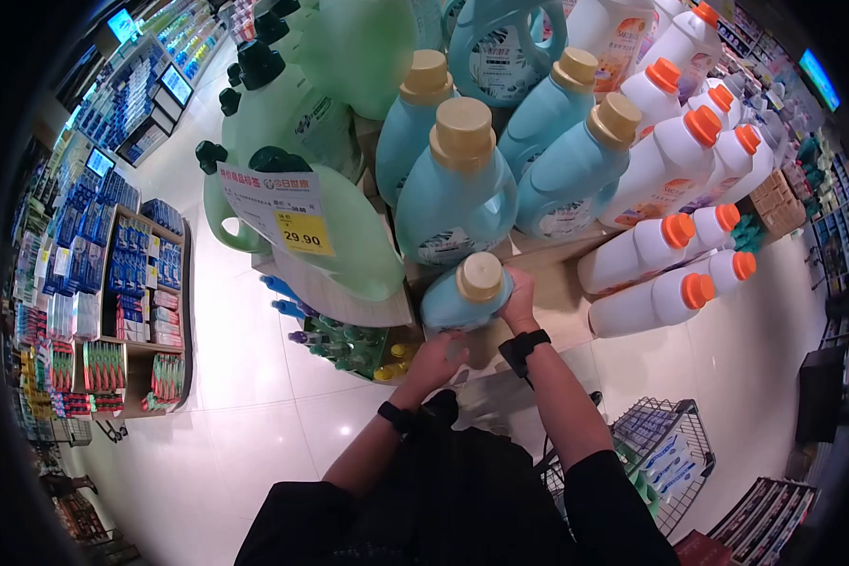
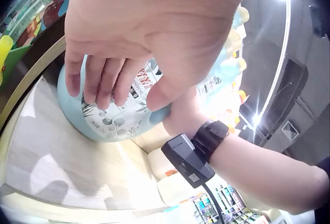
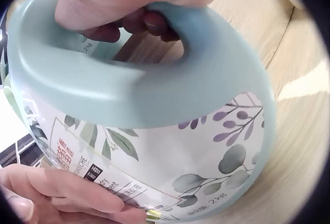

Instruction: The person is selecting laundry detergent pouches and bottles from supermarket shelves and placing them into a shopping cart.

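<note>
A light blue bottle with a gold cap (image 1: 479, 278) stands on the wooden shelf at the front. My right hand (image 1: 519, 300) grips its handle; in the right wrist view the fingers (image 3: 154, 24) curl through the handle opening. My left hand (image 1: 441, 360) is at the bottle's near side, its fingers straight against or just before the printed label (image 3: 111, 167). In the left wrist view the left hand (image 2: 149, 33) covers part of the blue bottle (image 2: 77, 108).
More blue bottles (image 1: 455, 198) stand behind, with green bottles (image 1: 349, 236) and a price sign (image 1: 278, 209) at left. White bottles with orange caps (image 1: 632, 255) stand at right. Small bottles (image 1: 349, 344) fill a lower bin. A shopping cart (image 1: 693, 453) is at lower right.
</note>
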Available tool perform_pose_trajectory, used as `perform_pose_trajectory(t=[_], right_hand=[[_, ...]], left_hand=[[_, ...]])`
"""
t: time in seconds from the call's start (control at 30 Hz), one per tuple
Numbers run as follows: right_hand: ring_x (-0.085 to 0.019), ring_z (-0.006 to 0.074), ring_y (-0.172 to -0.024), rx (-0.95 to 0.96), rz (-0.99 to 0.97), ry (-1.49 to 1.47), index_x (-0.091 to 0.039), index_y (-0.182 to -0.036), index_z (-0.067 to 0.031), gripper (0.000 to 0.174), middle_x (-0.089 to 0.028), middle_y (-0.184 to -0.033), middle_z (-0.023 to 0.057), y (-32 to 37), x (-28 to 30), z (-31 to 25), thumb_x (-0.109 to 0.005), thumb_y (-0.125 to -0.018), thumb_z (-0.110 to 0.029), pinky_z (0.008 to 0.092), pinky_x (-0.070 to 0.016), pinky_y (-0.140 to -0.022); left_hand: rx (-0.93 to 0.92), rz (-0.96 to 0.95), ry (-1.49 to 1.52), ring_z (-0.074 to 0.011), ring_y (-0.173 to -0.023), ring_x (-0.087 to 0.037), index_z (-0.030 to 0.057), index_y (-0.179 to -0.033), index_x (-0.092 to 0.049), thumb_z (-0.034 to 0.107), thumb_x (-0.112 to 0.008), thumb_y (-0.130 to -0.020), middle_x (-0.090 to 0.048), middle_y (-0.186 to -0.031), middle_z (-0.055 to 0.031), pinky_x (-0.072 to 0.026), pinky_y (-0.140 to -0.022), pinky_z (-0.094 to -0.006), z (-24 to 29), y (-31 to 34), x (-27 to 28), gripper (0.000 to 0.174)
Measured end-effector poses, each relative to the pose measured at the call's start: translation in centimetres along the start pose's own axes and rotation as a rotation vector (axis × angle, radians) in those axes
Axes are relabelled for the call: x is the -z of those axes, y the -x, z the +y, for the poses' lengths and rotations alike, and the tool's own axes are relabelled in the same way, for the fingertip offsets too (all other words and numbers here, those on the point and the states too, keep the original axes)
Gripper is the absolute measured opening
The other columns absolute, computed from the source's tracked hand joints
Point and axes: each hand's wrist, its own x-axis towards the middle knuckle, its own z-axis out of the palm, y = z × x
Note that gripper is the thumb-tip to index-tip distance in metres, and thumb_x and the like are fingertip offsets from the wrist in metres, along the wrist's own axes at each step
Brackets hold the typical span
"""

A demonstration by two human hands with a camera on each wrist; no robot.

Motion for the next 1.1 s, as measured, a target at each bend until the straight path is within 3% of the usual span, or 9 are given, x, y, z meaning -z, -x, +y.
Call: perform_pose_trajectory(t=[0.23,0.3,0.33,0.5,0.6,0.7,0.8,0.9,1.1], right_hand=[[-0.059,0.0333,-0.061,-0.088,0.034,-0.001,-0.063,-0.076,-0.0019,0.015,-0.06,-0.069,0.0189,-0.1,-0.2,-2.4,-0.073,-0.07,-0.011,0.0353,-0.0491,-0.061],[-0.059,0.0378,-0.071,0.117,0.052,0.092,-0.063,-0.081,-0.0014,0.018,-0.061,-0.074,0.0184,-0.9,-0.3,-2.1,-0.072,-0.069,-0.01,0.0414,-0.0496,-0.067],[-0.056,0.0404,-0.089,0.027,-0.066,0.151,-0.06,-0.094,0.0003,0.028,-0.06,-0.086,0.0194,-0.8,0.1,-1.7,-0.07,-0.069,-0.008,0.0461,-0.047,-0.077],[-0.049,0.045,-0.109,-0.227,0.035,0.372,-0.045,-0.12,0.0013,0.05,-0.05,-0.113,0.0259,1.7,3.7,-2.2,-0.065,-0.074,-0.006,0.0476,-0.0437,-0.092],[-0.053,0.042,-0.106,-0.423,0.161,0.218,-0.05,-0.118,0.0008,0.043,-0.052,-0.112,0.024,6.6,7.1,-0.9,-0.065,-0.079,-0.011,0.0432,-0.0448,-0.092],[-0.065,0.0331,-0.086,-0.657,0.265,0.129,-0.063,-0.095,0.0009,0.019,-0.065,-0.089,0.0165,13.2,15.2,-1.3,-0.065,-0.083,-0.013,0.0376,-0.0515,-0.078],[-0.067,0.0292,-0.079,-0.827,0.503,0.228,-0.065,-0.089,0.0016,0.017,-0.068,-0.083,0.0156,20.7,21.4,-2.2,-0.064,-0.085,-0.014,0.036,-0.0526,-0.072],[-0.067,0.0349,-0.076,-0.985,0.647,0.472,-0.066,-0.089,-0.0012,0.018,-0.068,-0.083,0.0182,27.1,27.8,-7.7,-0.061,-0.084,-0.018,0.0403,-0.0525,-0.069],[-0.066,0.0403,-0.073,-1.427,0.662,0.598,-0.068,-0.081,0.0025,0.028,-0.066,-0.075,0.024,39.7,36.4,-11.4,-0.061,-0.081,-0.024,0.0452,-0.0512,-0.067]], left_hand=[[0.096,0.004,0.013,-0.0371,-0.107,-0.061,0.0009,-0.117,-0.061,0.029,-0.068,-0.084,-0.065,-0.113,-0.0203,-0.0482,-0.092,-0.0428,0.0,1.1,1.7,0.044],[0.099,0.04,-0.006,-0.0365,-0.109,-0.061,-0.0012,-0.119,-0.06,0.028,-0.068,-0.083,-0.065,-0.114,-0.0223,-0.0479,-0.093,-0.0418,-0.4,0.9,0.5,0.047],[0.091,0.006,-0.013,-0.0365,-0.109,-0.061,-0.0012,-0.119,-0.06,0.028,-0.068,-0.083,-0.065,-0.114,-0.0223,-0.0479,-0.093,-0.0418,-0.4,0.5,0.2,0.047],[0.032,0.033,-0.076,-0.0359,-0.106,-0.063,-0.0031,-0.118,-0.06,0.028,-0.069,-0.083,-0.066,-0.111,-0.0223,-0.0491,-0.09,-0.0409,-0.8,-2.7,-3.9,0.048],[0.065,-0.228,0.129,-0.0205,-0.077,-0.068,-0.0033,-0.101,-0.066,0.019,-0.066,-0.087,-0.069,-0.085,-0.0131,-0.0515,-0.07,-0.0304,0.9,-6.2,-6.3,0.026],[0.073,-0.497,0.167,-0.0062,-0.06,-0.058,-0.0021,-0.085,-0.065,0.012,-0.063,-0.09,-0.062,-0.067,-0.0029,-0.0454,-0.057,-0.0217,3.9,-8.7,-12.8,0.015],[-0.029,-0.749,0.128,-0.007,-0.06,-0.058,-0.0018,-0.081,-0.063,0.012,-0.063,-0.089,-0.06,-0.065,-0.0019,-0.0445,-0.057,-0.0237,6.1,-9.7,-18.8,0.016],[-0.088,-0.916,0.133,-0.01,-0.06,-0.058,-0.0016,-0.084,-0.064,0.015,-0.065,-0.087,-0.061,-0.065,-0.0048,-0.0458,-0.058,-0.0268,7.0,-8.1,-24.8,0.017],[-0.32,-1.294,-0.214,-0.025,-0.069,-0.066,0.0034,-0.088,-0.067,0.025,-0.067,-0.085,-0.067,-0.073,-0.0114,-0.0498,-0.063,-0.0348,10.2,-3.8,-31.3,0.022]])
